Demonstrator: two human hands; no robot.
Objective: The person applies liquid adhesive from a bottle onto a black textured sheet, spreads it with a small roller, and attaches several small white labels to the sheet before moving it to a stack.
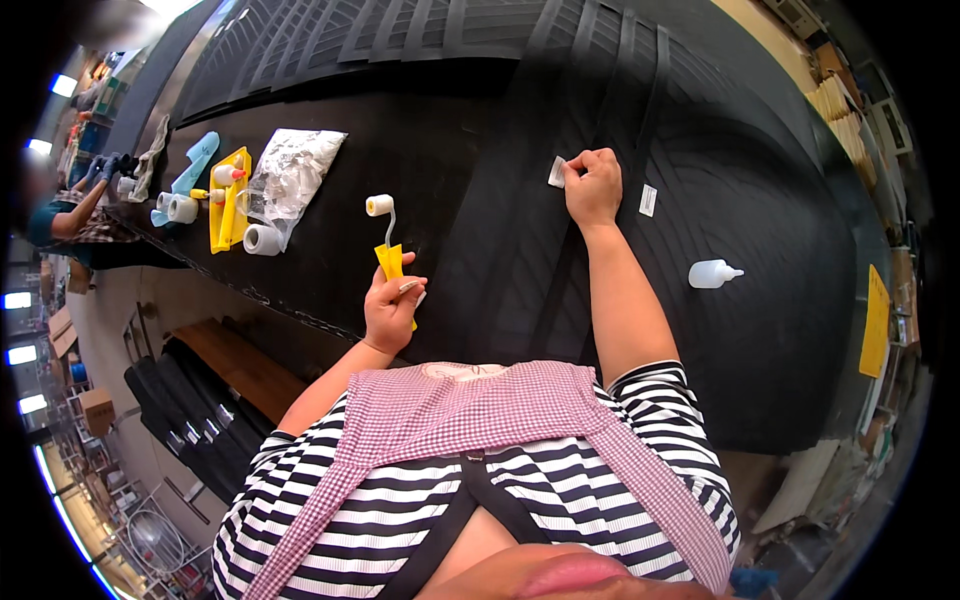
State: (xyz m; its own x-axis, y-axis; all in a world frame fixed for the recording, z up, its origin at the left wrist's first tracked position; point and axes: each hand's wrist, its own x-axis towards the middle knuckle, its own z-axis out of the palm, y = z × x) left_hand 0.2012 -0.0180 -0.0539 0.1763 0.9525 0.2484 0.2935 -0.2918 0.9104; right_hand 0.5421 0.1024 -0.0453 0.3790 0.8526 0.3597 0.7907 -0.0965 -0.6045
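My left hand [388,312] is closed around the yellow handle of a small roller [380,206], its white roll pointing away from me above the table. Farther out and to the right, my right hand [595,186] is closed, fingertips pinching a small white label [557,171] at the surface of a black sheet. Just right of that hand another white label [648,200] lies flat on the black material. A white squeeze bottle [713,273] with a narrow nozzle lies on its side to the right of my forearm.
On the left of the black table [330,270] lie a clear bag of white pieces [300,170], a yellow tray [229,225] with small bottles, white rolls [262,240] and a light-blue cloth [198,160]. Black strips [400,30] cover the far side. A gloved co-worker [70,215] stands at the left end.
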